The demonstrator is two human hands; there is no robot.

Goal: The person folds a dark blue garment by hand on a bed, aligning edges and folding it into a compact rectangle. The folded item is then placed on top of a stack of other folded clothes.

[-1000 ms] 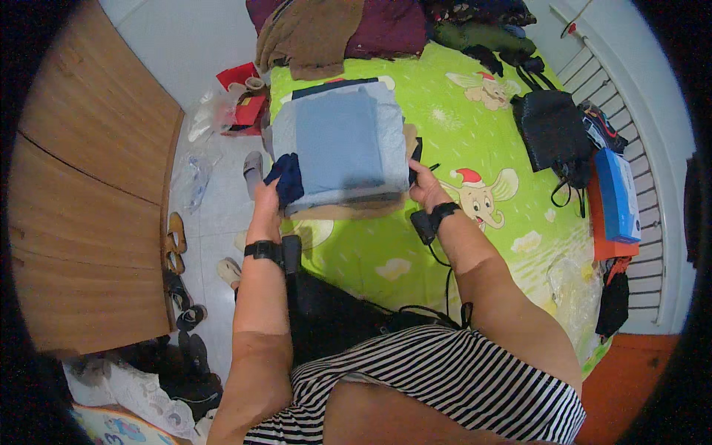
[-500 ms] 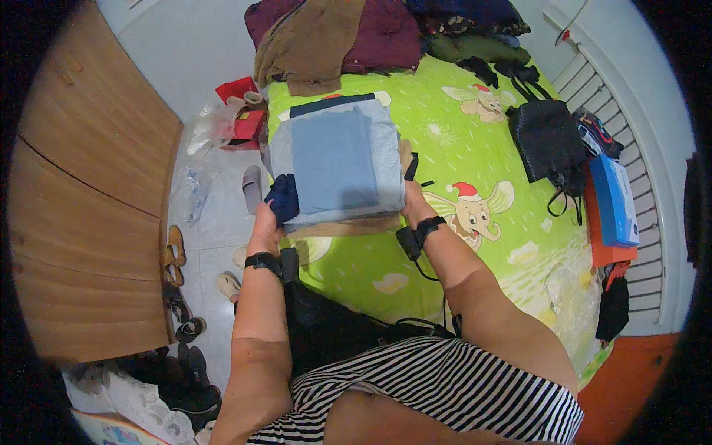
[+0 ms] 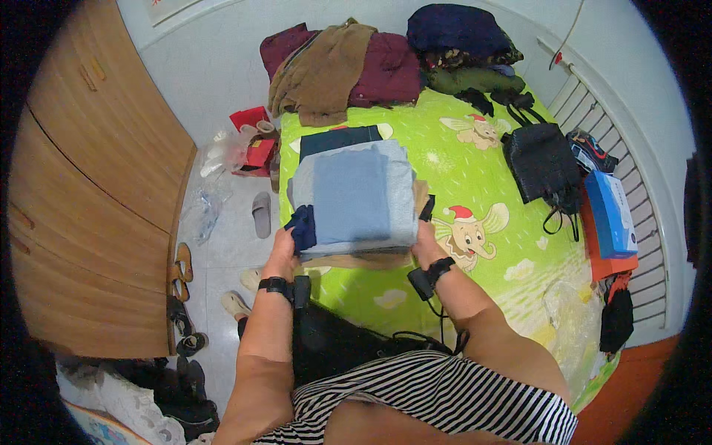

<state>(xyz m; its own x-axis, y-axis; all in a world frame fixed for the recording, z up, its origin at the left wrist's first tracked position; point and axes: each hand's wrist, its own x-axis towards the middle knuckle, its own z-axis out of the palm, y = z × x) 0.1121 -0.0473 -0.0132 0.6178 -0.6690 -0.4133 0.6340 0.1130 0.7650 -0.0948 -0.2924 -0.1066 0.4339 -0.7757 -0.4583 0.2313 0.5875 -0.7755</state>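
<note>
A stack of folded clothes (image 3: pixel 352 196), light blue on top with tan layers beneath, is between my two hands near the left side of the bed. My left hand (image 3: pixel 283 246) grips its near left corner, where a bunched navy cloth (image 3: pixel 302 227) hangs over the edge. At the near right corner my right hand (image 3: pixel 425 241) is closed around the side of the stack, its fingertips partly hidden by the layers. A dark folded garment (image 3: pixel 337 139) shows past the far edge of the stack. Black bands with small boxes circle both wrists.
The bed (image 3: pixel 400 297) has a green cartoon sheet. Brown and maroon clothes (image 3: pixel 326 70) lie at its far end, a navy and green pile (image 3: pixel 467 44) beside them. Right: black bag (image 3: pixel 541 159), blue box (image 3: pixel 612 215). Left: wooden wardrobe (image 3: pixel 96 185), shoes and red box (image 3: pixel 259 153) on the floor.
The view has shifted, so the scene sits lower in the picture. Both hands keep their hold on the stack, which is slightly farther right over the bed.
</note>
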